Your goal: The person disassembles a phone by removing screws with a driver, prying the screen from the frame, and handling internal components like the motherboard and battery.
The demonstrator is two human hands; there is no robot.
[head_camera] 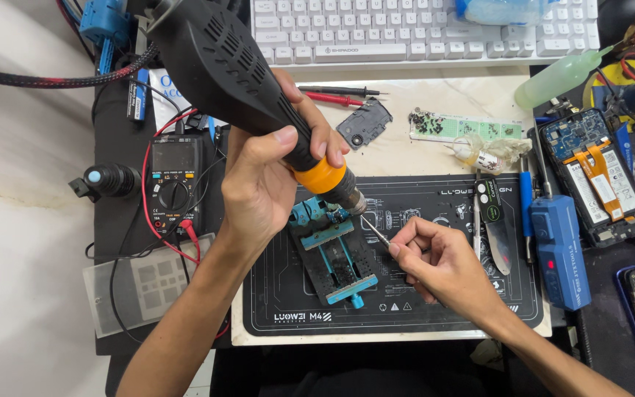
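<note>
My left hand [262, 184] grips a black hot air gun [237, 70] with an orange collar. Its metal nozzle points down at a small circuit board clamped in a blue board holder [332, 257]. My right hand [435, 257] pinches thin metal tweezers [375, 231], their tips beside the nozzle, just right of the board. The holder rests on a black work mat [406, 309].
A black multimeter [174, 184] with red leads sits left of the mat. A white keyboard [420, 29] lies at the back. An opened phone [597, 176], a blue tool [560, 250], a green squeeze bottle [560, 77] and a small knife [494, 220] crowd the right side.
</note>
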